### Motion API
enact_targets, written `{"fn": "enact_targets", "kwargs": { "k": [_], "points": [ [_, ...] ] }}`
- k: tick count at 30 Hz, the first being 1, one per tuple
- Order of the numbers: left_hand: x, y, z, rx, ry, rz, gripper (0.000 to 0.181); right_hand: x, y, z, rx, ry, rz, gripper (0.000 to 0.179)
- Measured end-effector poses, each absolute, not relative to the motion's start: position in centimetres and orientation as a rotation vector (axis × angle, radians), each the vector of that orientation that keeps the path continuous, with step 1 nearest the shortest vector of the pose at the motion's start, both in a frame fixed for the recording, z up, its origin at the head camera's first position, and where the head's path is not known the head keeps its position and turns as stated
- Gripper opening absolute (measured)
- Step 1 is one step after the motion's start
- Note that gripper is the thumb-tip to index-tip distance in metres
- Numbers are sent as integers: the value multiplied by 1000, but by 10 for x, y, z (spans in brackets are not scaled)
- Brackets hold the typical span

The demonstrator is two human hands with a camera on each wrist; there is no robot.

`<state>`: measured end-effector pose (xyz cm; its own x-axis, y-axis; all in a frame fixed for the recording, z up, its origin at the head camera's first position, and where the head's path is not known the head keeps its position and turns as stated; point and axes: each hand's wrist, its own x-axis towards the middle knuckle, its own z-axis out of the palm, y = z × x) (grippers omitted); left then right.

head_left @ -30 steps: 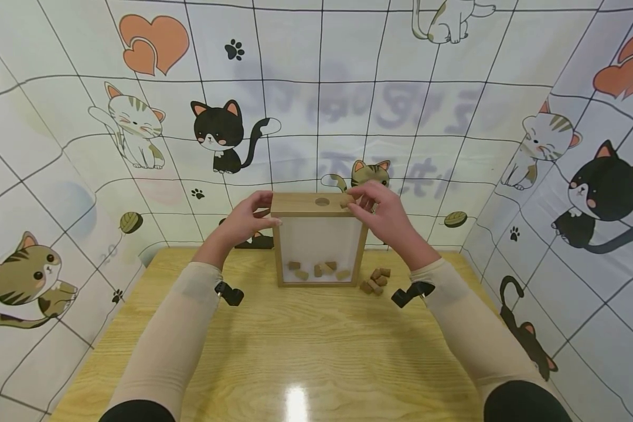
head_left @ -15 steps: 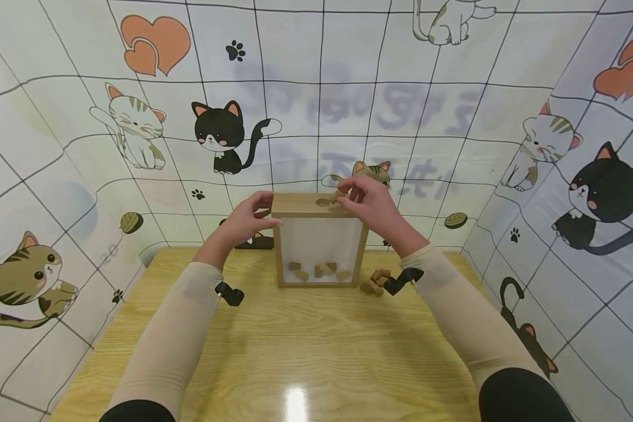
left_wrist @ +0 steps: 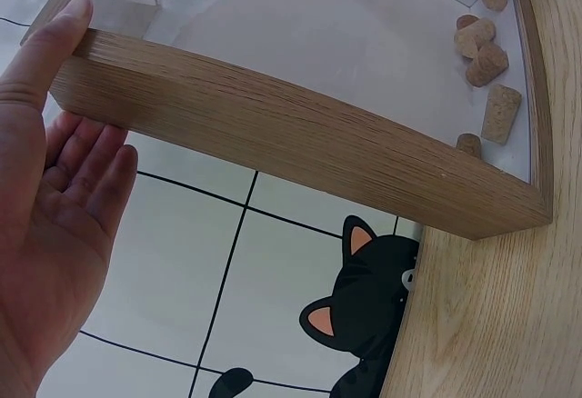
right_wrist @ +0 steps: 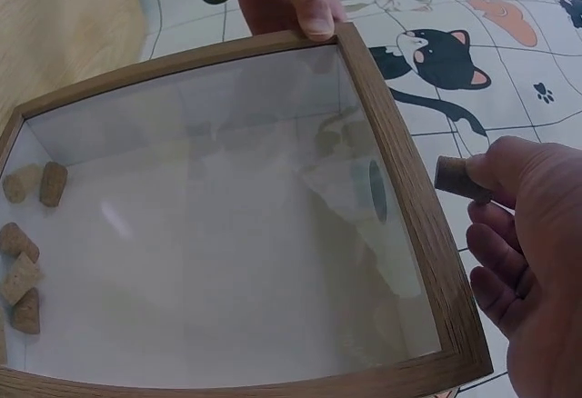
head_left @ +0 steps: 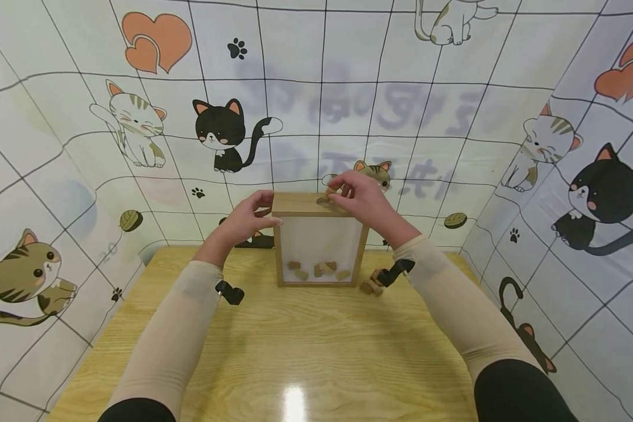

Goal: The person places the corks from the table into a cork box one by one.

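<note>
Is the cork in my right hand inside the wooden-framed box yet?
No, the right wrist view shows the cork pinched in the right hand, outside the wooden-framed box.

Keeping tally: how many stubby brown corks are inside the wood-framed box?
6 corks along the bottom of the box; in head view, two left, three middle, one right. Some may be hidden.

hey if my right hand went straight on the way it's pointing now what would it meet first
Most likely the top of the wooden box, at or near its round hole, with the cork your right hand pinches leading. Whether they line up exactly is hard to tell.
</note>
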<state>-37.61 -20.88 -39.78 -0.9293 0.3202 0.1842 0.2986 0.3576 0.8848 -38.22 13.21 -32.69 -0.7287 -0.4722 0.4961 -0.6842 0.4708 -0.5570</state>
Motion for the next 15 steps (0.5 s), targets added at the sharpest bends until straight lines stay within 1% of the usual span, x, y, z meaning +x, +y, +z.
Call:
{"fn": "enact_targets", "kwargs": {
  "k": [5,15],
  "points": [
    [-376,-209,-398,580,2574,1668,88,-388,129,-327,1024,-2480,1044,19],
    [-377,-210,-398,592,2571,1673,87,-393,126,-329,1068,-2556,987,24]
  ]
}}
